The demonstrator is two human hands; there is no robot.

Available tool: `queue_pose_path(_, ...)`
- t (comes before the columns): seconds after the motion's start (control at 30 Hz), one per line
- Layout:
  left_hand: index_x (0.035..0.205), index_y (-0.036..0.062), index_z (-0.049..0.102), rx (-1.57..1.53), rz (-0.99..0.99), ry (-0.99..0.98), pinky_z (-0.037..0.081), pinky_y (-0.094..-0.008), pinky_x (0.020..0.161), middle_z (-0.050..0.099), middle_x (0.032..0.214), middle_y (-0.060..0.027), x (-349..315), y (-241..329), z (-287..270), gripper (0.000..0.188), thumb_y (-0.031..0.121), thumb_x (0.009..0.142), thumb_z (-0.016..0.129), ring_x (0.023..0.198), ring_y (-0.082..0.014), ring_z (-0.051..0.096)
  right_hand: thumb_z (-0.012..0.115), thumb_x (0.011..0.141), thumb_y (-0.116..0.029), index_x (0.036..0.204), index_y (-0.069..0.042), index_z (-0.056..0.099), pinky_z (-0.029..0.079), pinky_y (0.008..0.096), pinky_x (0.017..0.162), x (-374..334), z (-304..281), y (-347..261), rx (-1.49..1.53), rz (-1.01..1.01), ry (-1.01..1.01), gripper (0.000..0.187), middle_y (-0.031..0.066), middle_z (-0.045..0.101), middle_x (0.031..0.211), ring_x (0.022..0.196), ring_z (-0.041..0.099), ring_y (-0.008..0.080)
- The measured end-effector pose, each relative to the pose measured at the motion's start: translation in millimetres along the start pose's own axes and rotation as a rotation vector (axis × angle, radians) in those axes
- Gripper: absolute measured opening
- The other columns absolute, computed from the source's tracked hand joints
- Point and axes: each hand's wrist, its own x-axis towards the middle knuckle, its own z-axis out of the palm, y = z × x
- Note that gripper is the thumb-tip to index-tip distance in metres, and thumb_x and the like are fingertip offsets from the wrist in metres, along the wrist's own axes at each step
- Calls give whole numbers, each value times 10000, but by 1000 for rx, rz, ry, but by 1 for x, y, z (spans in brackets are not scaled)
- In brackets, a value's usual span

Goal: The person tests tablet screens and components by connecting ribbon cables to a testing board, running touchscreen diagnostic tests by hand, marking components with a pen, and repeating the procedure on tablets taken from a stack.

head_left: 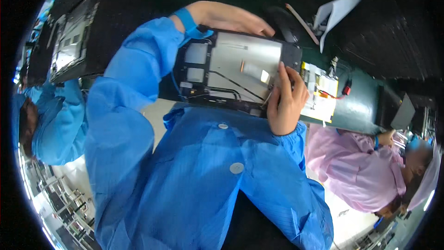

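An opened tablet-like device [259, 60] lies before me, with a black frame, a large silver plate and black cables across it. My left hand [231, 17] stretches along its far edge, fingers extended and slightly blurred; a blue wrist band [187, 21] circles that wrist. Over the device's right end rests my right hand [290, 104], index finger and thumb apart, fingertips on the plate's edge. A thin light strip [268, 98] shows beside the thumb; whether I touch it is unclear. A small copper-coloured piece [242, 66] sits mid-plate.
Right of the device lies a flat silver pack [323, 95] with yellow edges and a red connector [347, 88]. Beyond are a dark rounded object [283, 23], a pale stick [302, 23] and white sheets [340, 14]. People in blue [60, 129] and pink [356, 166] sit either side.
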Motion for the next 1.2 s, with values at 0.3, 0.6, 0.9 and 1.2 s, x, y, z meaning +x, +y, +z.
queue_pose_path(0.3,1135,83,601,395,197,1127,489,-319,851,615,1127,-125,-129,28,30,303,235,955,410,1044,-255,596,659,756,-133,1141,-83,568,348,388,915,10,8,1,-82,-33,-87,398,77,554,1135,1035,509,266)
queue_pose_path(0.6,1071,22,580,1076,-499,1263,521,-351,758,603,1023,-131,-139,-36,99,254,20,836,485,904,-284,616,679,743,-146,1108,-100,578,338,402,902,22,10,-13,-89,-19,-125,381,92,534,1141,1024,497,289)
queue_pose_path(0.9,815,68,563,1409,-862,1151,513,-222,461,586,740,-44,-107,-46,93,38,76,781,579,609,-144,649,685,694,-31,1091,-71,605,364,382,895,11,-3,-21,89,28,-24,406,136,536,1157,1020,526,285)
queue_pose_path(1.2,816,48,547,1301,-848,1028,544,-331,489,648,670,-134,-119,-54,93,47,71,840,514,619,-258,672,613,738,37,1071,-30,609,419,357,901,8,-9,-21,157,92,15,339,166,534,1135,1038,534,307)
